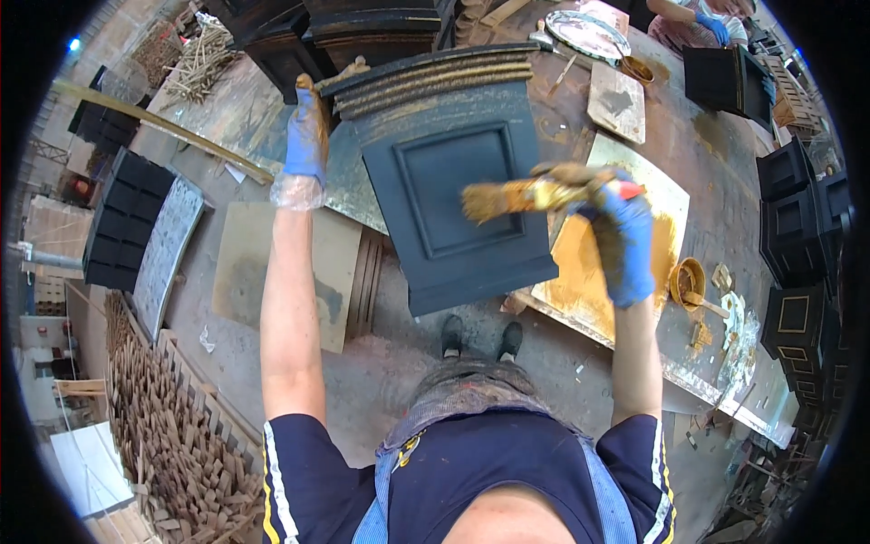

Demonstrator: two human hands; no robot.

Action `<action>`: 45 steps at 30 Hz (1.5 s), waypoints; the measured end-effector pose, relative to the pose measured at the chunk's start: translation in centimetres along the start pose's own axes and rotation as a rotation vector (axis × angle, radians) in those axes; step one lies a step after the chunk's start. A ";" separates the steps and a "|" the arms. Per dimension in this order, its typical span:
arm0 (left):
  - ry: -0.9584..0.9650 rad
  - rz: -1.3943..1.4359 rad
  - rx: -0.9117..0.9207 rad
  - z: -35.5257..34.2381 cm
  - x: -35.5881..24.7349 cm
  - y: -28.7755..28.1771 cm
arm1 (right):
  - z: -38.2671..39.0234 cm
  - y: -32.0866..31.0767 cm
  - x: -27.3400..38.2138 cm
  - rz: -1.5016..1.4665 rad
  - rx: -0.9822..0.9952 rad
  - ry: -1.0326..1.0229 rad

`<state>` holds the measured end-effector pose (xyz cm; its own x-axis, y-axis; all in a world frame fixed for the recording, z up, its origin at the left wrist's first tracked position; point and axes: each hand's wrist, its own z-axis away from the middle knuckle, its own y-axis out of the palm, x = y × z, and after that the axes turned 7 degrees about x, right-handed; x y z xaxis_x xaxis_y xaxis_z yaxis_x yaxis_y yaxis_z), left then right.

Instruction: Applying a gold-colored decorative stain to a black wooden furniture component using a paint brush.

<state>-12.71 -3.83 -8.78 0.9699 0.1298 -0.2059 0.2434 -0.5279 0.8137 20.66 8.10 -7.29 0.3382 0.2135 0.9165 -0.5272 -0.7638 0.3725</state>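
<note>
A dark painted wooden piece [408, 181] with a raised rectangular panel and a ridged, gold-streaked moulding along its top is tilted in front of me. My left hand [305, 136], in a stained blue glove, grips it at the upper left corner. My right hand [616, 231], also gloved, holds a bristle brush [494, 199] over the right part of the panel, its tip coated yellow-brown; whether the bristles touch cannot be told. Behind the right hand lies a board [566, 283] covered in ochre stain, with a small brown bowl [686, 281] beside it.
More dark cabinets stand at the top [362, 23] and right [797, 236]. A co-worker [689, 18] in blue gloves is at upper right. A long wooden strip [154, 118] crosses the left. A pile of short wood pieces [181, 426] sits lower left. A round white tray [584, 32] is behind.
</note>
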 end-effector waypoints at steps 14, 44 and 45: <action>0.279 -1.176 -0.903 0.3 1.0 0.8 | 6.7 5.5 -9.1 0.129 -0.190 0.331; 0.393 0.900 -0.162 3.2 -2.6 -2.1 | 8.7 4.9 -9.1 0.167 -0.236 0.276; 0.373 0.947 -0.225 2.7 -2.7 -1.7 | 8.8 4.2 -9.2 0.149 -0.269 0.238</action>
<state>-15.72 -5.57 -11.08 0.6945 0.0155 0.7193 -0.6597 -0.3855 0.6452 22.21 -2.46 -15.47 0.0690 0.2718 0.9599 -0.7535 -0.6164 0.2287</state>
